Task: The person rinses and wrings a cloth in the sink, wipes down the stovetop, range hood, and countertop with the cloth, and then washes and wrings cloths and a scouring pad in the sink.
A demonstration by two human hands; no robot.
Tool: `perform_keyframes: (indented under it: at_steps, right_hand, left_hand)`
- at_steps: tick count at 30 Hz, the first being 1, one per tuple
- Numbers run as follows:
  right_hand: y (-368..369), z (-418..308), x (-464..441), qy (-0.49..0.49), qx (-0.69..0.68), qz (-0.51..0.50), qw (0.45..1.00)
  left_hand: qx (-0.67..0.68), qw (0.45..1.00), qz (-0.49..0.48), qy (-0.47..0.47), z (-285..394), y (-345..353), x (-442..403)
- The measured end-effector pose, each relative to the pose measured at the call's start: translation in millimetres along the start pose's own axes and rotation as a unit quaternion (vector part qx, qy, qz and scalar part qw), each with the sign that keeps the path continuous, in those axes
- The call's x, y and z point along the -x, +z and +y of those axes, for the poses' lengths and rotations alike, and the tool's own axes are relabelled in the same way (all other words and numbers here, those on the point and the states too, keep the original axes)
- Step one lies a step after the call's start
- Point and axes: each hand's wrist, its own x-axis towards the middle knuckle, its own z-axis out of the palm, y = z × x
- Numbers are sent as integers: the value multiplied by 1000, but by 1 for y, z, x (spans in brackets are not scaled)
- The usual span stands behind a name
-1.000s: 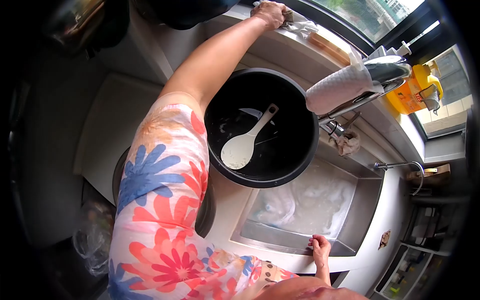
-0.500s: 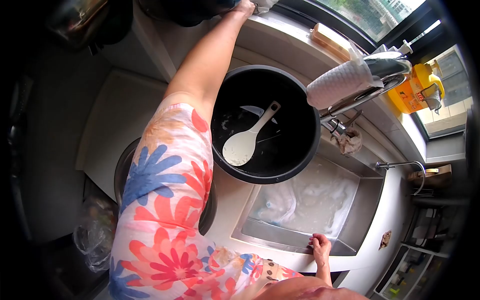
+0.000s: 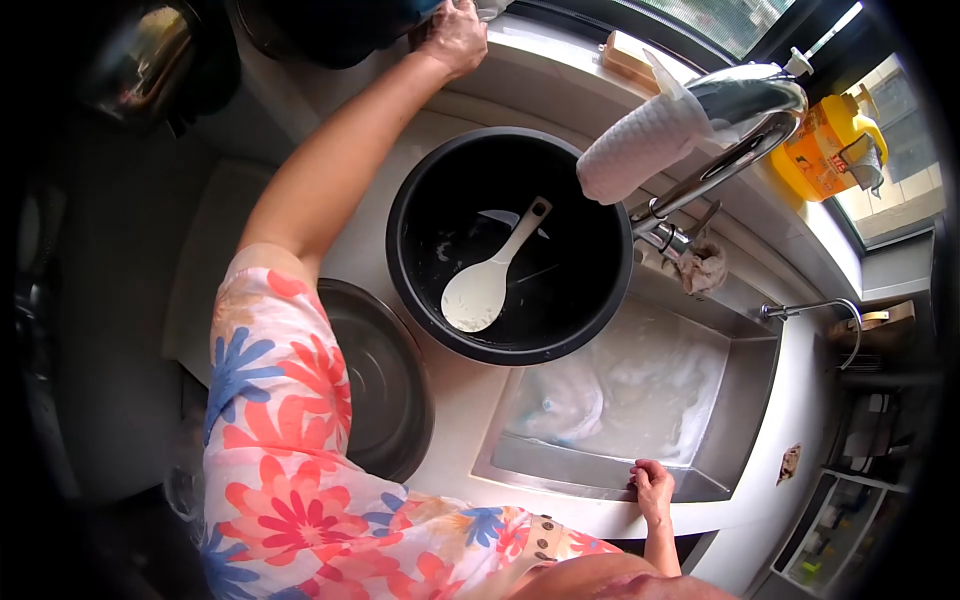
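My left hand (image 3: 452,38) reaches to the top edge of the view, beside a large dark rounded vessel (image 3: 335,30). Its fingers are curled, and what they grip is partly cut off; a bit of blue and some white plastic show there. Near the front rim of the sink (image 3: 560,480) is my right hand (image 3: 652,490), its fingers loosely bent and holding nothing. Between my arms, a black inner pot (image 3: 590,290) stands on the counter by the sink corner. A white rice paddle (image 3: 490,280) with grains stuck to it lies inside the pot.
Cloudy, sudsy water with a pale cloth-like thing (image 3: 570,400) fills the sink. A metal basin (image 3: 390,400) sits under my left arm. The chrome faucet (image 3: 690,180) carries a white wrap (image 3: 640,150). A yellow bottle (image 3: 825,145) stands by the window.
My left hand has drawn back a little, down and left, and its arm has swung left, uncovering more of the metal basin. My right hand stays near the sink rim.
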Motion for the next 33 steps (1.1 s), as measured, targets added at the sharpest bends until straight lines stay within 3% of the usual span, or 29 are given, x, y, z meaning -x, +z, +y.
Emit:
perform_keyframes:
  at_steps: [1, 4, 5, 8, 9, 10, 12, 13, 15, 20, 22, 24, 26, 27, 29, 31, 33]
  right_hand:
    - [0, 0, -1, 2, 0, -1, 1000]
    - [2, -1, -1, 0, 2, 1, 1000]
    - [3, 2, -2, -7, 8, 5, 1000]
    - [0, -6, 2, -10, 25, 1, 1000]
    - [0, -12, 3, -8, 28, -3, 1000]
    - [-2, -14, 0, 11, 6, -15, 1000]
    - [-6, -6, -15, -9, 33, -32, 999]
    - [-6, -14, -20, 6, 31, -42, 999]
    - [-6, 7, -50, -104, 133, -57, 984]
    - [35, -1, -128, -142, 174, -84, 971]
    - [82, 12, -151, -291, 238, -90, 922]
    - [130, 18, -150, -317, 281, -193, 885]
    - [132, 3, -156, -335, 269, -305, 850]
    - [123, -5, -163, -341, 261, -359, 829]
    - [80, -4, -190, -231, 143, -315, 909]
    - [53, 29, -224, -144, -101, -168, 970]
    - [53, 50, -230, -71, -123, -6, 990]
  left_hand:
    - [-193, 979, -65, 10, 2, -10, 5]
    - [-74, 989, -116, 53, -14, 8, 7]
    - [-76, 987, -143, 16, -16, 10, 2]
    - [-115, 990, 5, 76, -57, 49, -5]
    - [-74, 994, -78, 19, -70, 65, -13]
    - [-180, 974, -74, 116, -79, 72, -14]
    - [-64, 991, -104, -47, -46, 34, -8]
    - [-28, 993, -104, -56, -35, 18, -1]
    - [45, 989, -137, -15, -12, -5, 22]
    - [222, 922, -305, 87, 14, -100, 63]
    - [268, 892, -351, 100, 19, -137, 80]
    - [136, 947, -267, 115, 34, -156, 102]
    - [149, 965, -199, 87, 90, -206, 137]
    - [152, 958, -229, 77, 110, -226, 150]
    - [203, 938, -276, 59, 156, -256, 175]
    - [307, 900, -309, 23, 206, -255, 207]
    - [381, 857, -346, -20, 254, -228, 241]
